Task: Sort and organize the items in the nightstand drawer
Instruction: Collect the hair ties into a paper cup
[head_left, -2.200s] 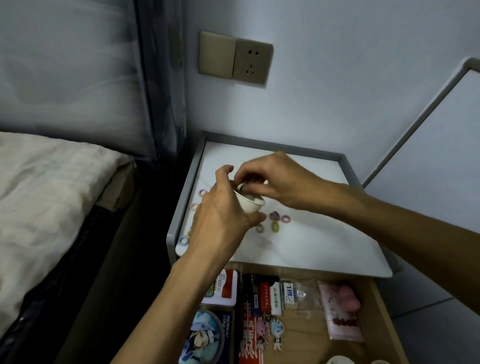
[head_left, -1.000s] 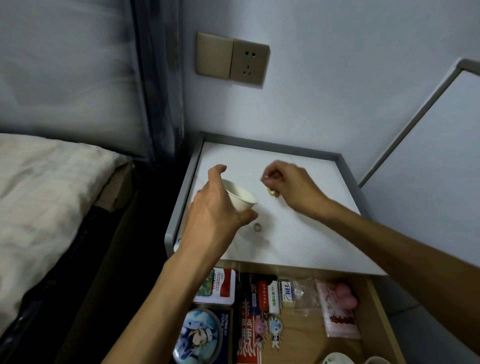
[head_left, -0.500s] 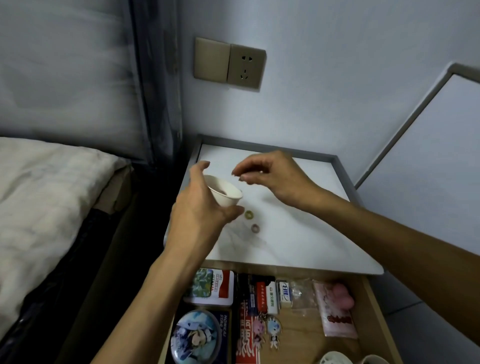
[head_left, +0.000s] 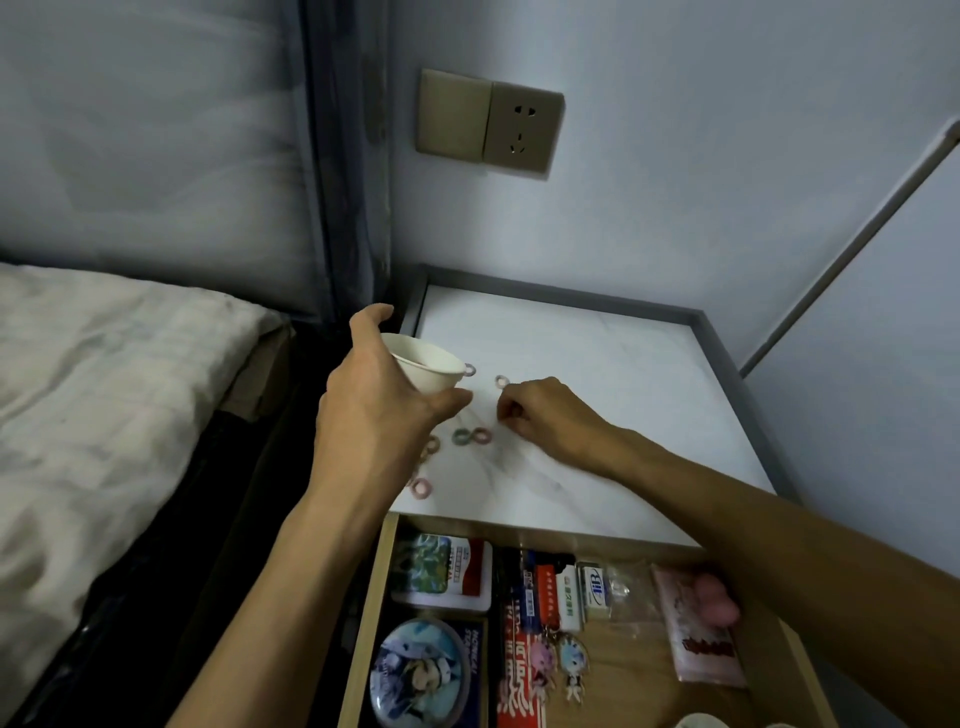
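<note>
Here the left hand (head_left: 379, 415) grips a small white cup (head_left: 427, 368), thumb on its far side and fingers curled round its near wall. The cup is tilted, with its mouth toward 1 o'clock, over the 9 o'clock edge of the nightstand top (head_left: 613, 374). The right hand (head_left: 550, 415) is just at 3 o'clock of the cup, knuckles up. Its fingers (head_left: 511, 410) are curled close together with the tips down on the white marbled surface; whether they pinch anything cannot be told.

Small coloured rings lie on the top around both hands. A pale ring (head_left: 470, 370) shows right against the cup's rim at its 3 o'clock. A pinkish ring (head_left: 501, 382) lies just at 11 o'clock of the right hand. At 6 o'clock of the cup a green ring (head_left: 461, 436) and a pink ring (head_left: 482, 435) touch side by side. A half-hidden ring (head_left: 430, 447) peeks out beside the left wrist, and a front ring (head_left: 417, 486) lies near the top's front edge.

At 6 o'clock of the top, the wooden drawer (head_left: 368, 623) stands pulled open. Inside it, a printed tin (head_left: 441, 571) sits at the back left. A round anime badge (head_left: 423, 675) lies in front of the tin, with two figure keychains (head_left: 556, 660) at its 3 o'clock. A pink packet (head_left: 701, 634) lies on the drawer's right side, partly under the right forearm.
</note>
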